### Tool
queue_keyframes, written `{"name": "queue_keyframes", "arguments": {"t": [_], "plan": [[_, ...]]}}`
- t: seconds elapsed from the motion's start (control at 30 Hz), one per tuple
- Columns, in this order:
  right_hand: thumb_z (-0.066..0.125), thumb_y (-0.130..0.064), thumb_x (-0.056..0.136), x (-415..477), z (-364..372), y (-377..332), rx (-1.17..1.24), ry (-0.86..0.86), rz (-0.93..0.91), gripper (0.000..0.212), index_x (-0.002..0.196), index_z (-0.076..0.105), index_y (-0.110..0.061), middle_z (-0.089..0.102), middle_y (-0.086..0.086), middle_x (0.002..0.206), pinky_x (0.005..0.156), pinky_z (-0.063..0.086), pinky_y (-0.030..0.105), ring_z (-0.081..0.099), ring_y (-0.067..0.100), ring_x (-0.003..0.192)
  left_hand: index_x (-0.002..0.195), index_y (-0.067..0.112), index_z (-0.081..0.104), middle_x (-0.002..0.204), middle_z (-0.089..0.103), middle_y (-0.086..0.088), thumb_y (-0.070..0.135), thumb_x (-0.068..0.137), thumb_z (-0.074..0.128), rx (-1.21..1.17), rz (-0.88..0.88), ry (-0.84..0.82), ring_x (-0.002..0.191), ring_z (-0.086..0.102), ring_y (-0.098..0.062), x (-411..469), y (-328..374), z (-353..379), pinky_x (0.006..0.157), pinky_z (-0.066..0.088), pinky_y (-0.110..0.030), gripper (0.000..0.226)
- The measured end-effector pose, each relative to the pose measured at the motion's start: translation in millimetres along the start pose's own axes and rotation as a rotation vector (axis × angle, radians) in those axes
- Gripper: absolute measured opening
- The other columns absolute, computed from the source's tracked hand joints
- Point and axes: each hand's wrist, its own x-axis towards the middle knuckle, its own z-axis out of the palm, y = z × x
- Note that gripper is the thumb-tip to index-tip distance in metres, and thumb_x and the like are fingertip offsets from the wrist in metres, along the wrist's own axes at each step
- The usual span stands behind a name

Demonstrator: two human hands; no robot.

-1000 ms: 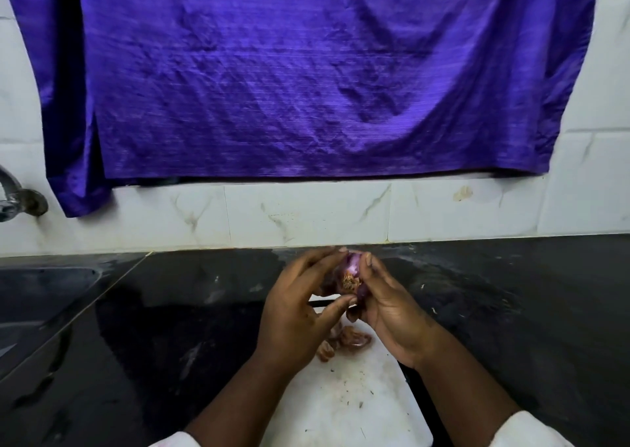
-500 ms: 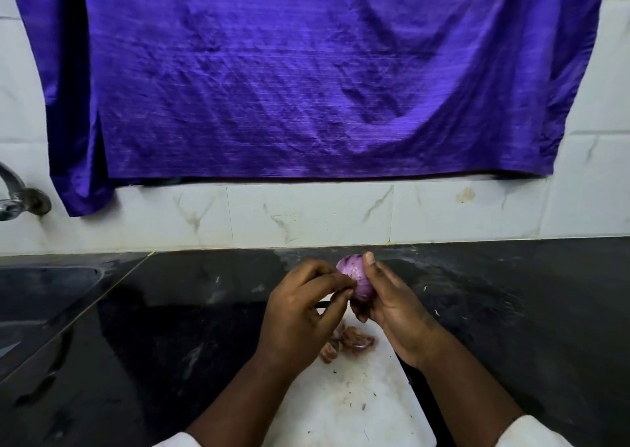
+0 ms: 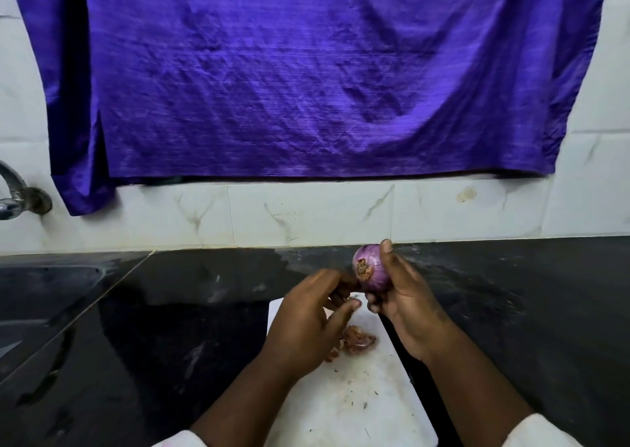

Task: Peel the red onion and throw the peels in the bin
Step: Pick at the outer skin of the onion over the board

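**A:** What lies nearest?

**B:** The white cutting board [image 3: 358,409], flecked with dark specks. Farther up it, a small heap of peels [image 3: 358,340] lies just right of the left hand [image 3: 306,324].

**A:** And that hand?

**B:** It hovers over the board, fingers curled in toward the thumb. A scrap of skin may be pinched there, but I cannot tell.

**A:** Where is the onion?

**B:** The red onion [image 3: 371,269] is off the board, gripped in the right hand [image 3: 405,305] with the thumb up its right side and the fingers curled beneath. It sits just beyond and to the right of the left fingertips, apart from them. Its brown tufted end faces the left hand, so I judge the long axis points that way, and the left hand is placed to pick at that end.

**A:** Any containers?

**B:** A sink [image 3: 44,293] is sunk in the black counter [image 3: 528,310] at far left, too dark to show what is in it. No bin is in view.
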Motion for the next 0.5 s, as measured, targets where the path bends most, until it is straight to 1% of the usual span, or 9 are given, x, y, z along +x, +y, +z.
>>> {"name": "queue_keyframes", "arguments": {"t": [0.03, 0.07, 0.1, 0.17, 0.23, 0.3, 0.37, 0.43, 0.5], "plan": [[0.075, -0.083, 0.066, -0.7, 1.8, 1.1, -0.006, -0.007, 0.001, 0.089, 0.115, 0.070, -0.008, 0.061, 0.015, 0.084, 0.053, 0.040, 0.028, 0.051, 0.015, 0.061, 0.107, 0.026, 0.065, 0.100, 0.066, 0.013, 0.034, 0.094, 0.075, 0.000, -0.032, 0.023, 0.092, 0.067, -0.012, -0.3, 1.4, -0.2, 0.075, 0.059, -0.035, 0.018], [0.075, -0.081, 0.066, -1.4, 3.0, 2.2, -0.005, -0.013, 0.006, 0.088, 0.117, 0.069, -0.010, 0.063, 0.015, 0.087, 0.054, 0.040, 0.029, 0.051, 0.018, 0.064, 0.106, 0.029, 0.063, 0.100, 0.066, 0.015, 0.038, 0.090, 0.079, -0.002, -0.070, 0.060, 0.091, 0.067, -0.011, -0.3, 2.0, -0.6, 0.073, 0.060, -0.031, 0.025], [0.075, -0.078, 0.070, -1.9, 3.8, 2.4, -0.006, -0.018, 0.015, 0.082, 0.118, 0.070, -0.012, 0.065, 0.015, 0.090, 0.056, 0.040, 0.030, 0.051, 0.022, 0.070, 0.107, 0.031, 0.061, 0.100, 0.066, 0.016, 0.040, 0.087, 0.082, -0.013, -0.107, 0.104, 0.091, 0.068, -0.009, -0.1, 1.8, -0.9, 0.071, 0.060, -0.027, 0.031], [0.073, -0.069, 0.081, -2.2, 3.4, 2.9, -0.007, -0.024, 0.030, 0.066, 0.118, 0.070, -0.013, 0.065, 0.012, 0.089, 0.059, 0.041, 0.031, 0.050, 0.025, 0.076, 0.118, 0.032, 0.060, 0.105, 0.067, 0.016, 0.040, 0.086, 0.084, -0.048, -0.139, 0.176, 0.095, 0.069, -0.007, 0.6, 1.5, -2.0, 0.071, 0.060, -0.022, 0.041], [0.075, -0.064, 0.082, -3.1, 3.5, 2.8, -0.008, -0.037, 0.036, 0.060, 0.116, 0.071, -0.015, 0.065, 0.007, 0.085, 0.060, 0.041, 0.031, 0.051, 0.020, 0.072, 0.131, 0.029, 0.061, 0.114, 0.066, 0.015, 0.037, 0.088, 0.083, -0.060, -0.099, 0.190, 0.101, 0.069, -0.006, 1.5, 2.5, -3.2, 0.073, 0.059, -0.018, 0.049], [0.078, -0.061, 0.079, -4.0, 4.9, 2.7, -0.022, -0.060, 0.039, 0.059, 0.117, 0.071, -0.017, 0.068, 0.007, 0.091, 0.061, 0.043, 0.030, 0.054, 0.016, 0.072, 0.131, 0.024, 0.065, 0.118, 0.065, 0.012, 0.030, 0.089, 0.083, -0.046, -0.019, 0.166, 0.105, 0.068, -0.007, 2.4, 5.1, -3.7, 0.078, 0.059, -0.019, 0.047], [0.075, -0.055, 0.079, -5.3, 6.8, 1.7, -0.032, -0.073, 0.037, 0.059, 0.119, 0.068, -0.013, 0.070, 0.007, 0.096, 0.061, 0.043, 0.029, 0.056, 0.015, 0.072, 0.128, 0.020, 0.069, 0.117, 0.066, 0.010, 0.024, 0.088, 0.084, -0.032, 0.037, 0.163, 0.106, 0.069, -0.009, 3.0, 5.9, -3.8, 0.083, 0.060, -0.024, 0.042], [0.072, -0.050, 0.079, -5.2, 7.3, 1.3, -0.048, -0.075, 0.035, 0.055, 0.116, 0.066, -0.010, 0.070, 0.007, 0.093, 0.059, 0.044, 0.029, 0.056, 0.013, 0.067, 0.121, 0.018, 0.072, 0.113, 0.067, 0.010, 0.022, 0.088, 0.083, -0.038, 0.047, 0.190, 0.102, 0.070, -0.010, 3.3, 5.5, -3.9, 0.082, 0.062, -0.028, 0.035], [0.072, -0.048, 0.081, -5.3, 6.7, 1.4, -0.060, -0.076, 0.034, 0.049, 0.112, 0.066, -0.011, 0.070, 0.005, 0.090, 0.058, 0.044, 0.030, 0.056, 0.011, 0.063, 0.114, 0.016, 0.074, 0.108, 0.069, 0.009, 0.021, 0.087, 0.083, -0.054, 0.039, 0.214, 0.098, 0.072, -0.010, 2.7, 4.5, -3.6, 0.079, 0.063, -0.029, 0.029]]}}
